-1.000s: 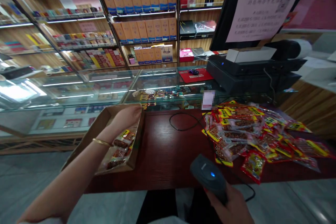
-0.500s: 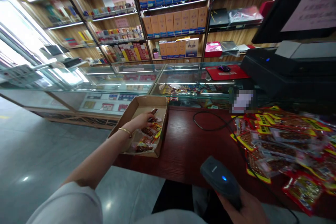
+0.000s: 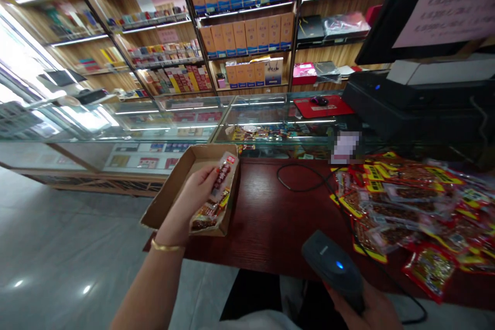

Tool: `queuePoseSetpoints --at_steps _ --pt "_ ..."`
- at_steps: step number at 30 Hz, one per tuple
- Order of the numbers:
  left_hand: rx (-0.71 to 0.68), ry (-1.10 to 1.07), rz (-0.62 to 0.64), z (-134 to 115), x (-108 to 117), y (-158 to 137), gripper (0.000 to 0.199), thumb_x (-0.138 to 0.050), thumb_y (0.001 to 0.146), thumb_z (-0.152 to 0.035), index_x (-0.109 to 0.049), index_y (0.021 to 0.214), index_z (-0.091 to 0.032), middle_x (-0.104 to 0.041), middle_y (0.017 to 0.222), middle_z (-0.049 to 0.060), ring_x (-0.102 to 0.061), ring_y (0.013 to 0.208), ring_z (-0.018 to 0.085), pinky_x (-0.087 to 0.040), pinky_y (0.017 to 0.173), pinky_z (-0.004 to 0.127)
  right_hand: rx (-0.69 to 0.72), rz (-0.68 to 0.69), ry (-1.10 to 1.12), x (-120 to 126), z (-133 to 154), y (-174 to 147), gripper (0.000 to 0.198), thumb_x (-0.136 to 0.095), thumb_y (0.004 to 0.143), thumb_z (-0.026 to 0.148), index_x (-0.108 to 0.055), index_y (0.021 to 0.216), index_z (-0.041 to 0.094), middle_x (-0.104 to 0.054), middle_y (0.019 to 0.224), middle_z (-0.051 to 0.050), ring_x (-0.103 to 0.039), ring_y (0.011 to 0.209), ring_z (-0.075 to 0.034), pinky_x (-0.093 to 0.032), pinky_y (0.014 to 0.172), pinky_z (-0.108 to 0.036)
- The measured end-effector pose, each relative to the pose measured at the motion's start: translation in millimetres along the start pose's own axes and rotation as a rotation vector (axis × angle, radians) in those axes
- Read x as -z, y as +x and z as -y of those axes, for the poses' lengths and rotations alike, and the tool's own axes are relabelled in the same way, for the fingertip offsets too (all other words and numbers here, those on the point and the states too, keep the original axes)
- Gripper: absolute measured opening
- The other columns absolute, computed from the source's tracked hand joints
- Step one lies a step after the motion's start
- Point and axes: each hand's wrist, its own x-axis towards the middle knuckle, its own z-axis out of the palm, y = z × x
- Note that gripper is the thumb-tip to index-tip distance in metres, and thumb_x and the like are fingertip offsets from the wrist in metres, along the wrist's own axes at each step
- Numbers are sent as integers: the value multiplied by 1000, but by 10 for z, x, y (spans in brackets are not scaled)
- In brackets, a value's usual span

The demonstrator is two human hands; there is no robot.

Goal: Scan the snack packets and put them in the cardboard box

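My left hand (image 3: pixel 198 192) pinches a clear snack packet (image 3: pixel 223 174) with dark brown contents and a red label at its top corner. It holds the packet over a shallow cardboard box (image 3: pixel 164 198), where several more snack packets (image 3: pixel 209 212) lie along the right side. In my right hand (image 3: pixel 365 303), low at the right, is a black barcode scanner (image 3: pixel 333 267) with a lit blue light; its head points up and left over the wooden counter. The fingers under the scanner's handle are partly hidden.
On the right of the reddish-brown counter (image 3: pixel 263 216) lies a heap of snack packets (image 3: pixel 402 206). A black cable (image 3: pixel 296 189) loops across the wood. Behind stand a glass display case (image 3: pixel 185 118), a red mouse mat (image 3: pixel 340 107) and a monitor (image 3: pixel 436 10).
My left hand has lifted a packet up from the others in the box, and its label now shows. The scanner stays in my right hand, nearly unmoved. The view has shifted slightly.
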Motion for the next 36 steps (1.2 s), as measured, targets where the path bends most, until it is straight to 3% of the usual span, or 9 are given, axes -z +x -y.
queuePoseSetpoints --at_steps 1,4,7,9,17,29,33,36 --pt "-5 -102 41 -76 -147 -127 49 -44 103 -53 -73 124 -19 -77 88 3 -70 75 19 -51 66 25 -2 -4 -1 8 39 5 35 -69 82 52 -83 98 25 -84 97 -8 -82 89 -32 -67 84 -36" --pt "174 -765 295 -246 -679 -421 53 -70 87 -57 -76 123 -18 -72 72 0 -60 59 15 -43 54 23 19 0 8 32 174 13 33 -68 82 49 -82 99 24 -84 102 -8 -81 93 -31 -66 87 -36" --pt "228 -887 354 -306 -1119 -551 53 -77 81 -53 -79 119 -17 -76 80 2 -61 62 13 -46 59 22 32 16 32 47 269 -10 30 -68 82 47 -81 97 25 -84 100 -8 -81 92 -30 -65 90 -37" --pt "251 -911 391 -291 -1280 -570 55 -80 78 -51 -79 119 -15 -78 84 4 -63 64 14 -47 61 23 12 7 58 47 291 -42 30 -67 83 47 -81 97 25 -84 98 -8 -81 92 -30 -65 90 -38" --pt "311 -900 424 -122 -1407 -473 43 -82 79 -41 -82 114 -15 -71 66 -1 -56 55 11 -41 56 21 -74 103 123 4 302 -138 34 -67 80 46 -81 101 24 -84 106 -10 -79 99 -33 -61 96 -41" --pt "267 -834 438 -110 -1534 -454 45 -80 80 -42 -82 116 -14 -80 78 4 -68 65 17 -48 63 26 -85 151 102 -15 284 -152 33 -64 81 44 -81 99 23 -84 104 -11 -79 99 -34 -60 95 -42" --pt "178 -770 481 -193 -1582 -439 46 -73 86 -44 -78 120 -14 -81 84 7 -71 66 18 -50 61 25 -53 193 103 30 275 -147 35 -64 84 42 -81 108 22 -83 108 -10 -79 102 -31 -60 92 -39" --pt "10 -706 527 -406 -1723 -398 48 -63 93 -34 -65 138 -14 -82 108 13 -77 80 20 -56 68 27 -64 53 140 94 228 -192 37 -62 87 43 -80 109 21 -83 106 -11 -79 97 -30 -60 88 -37"
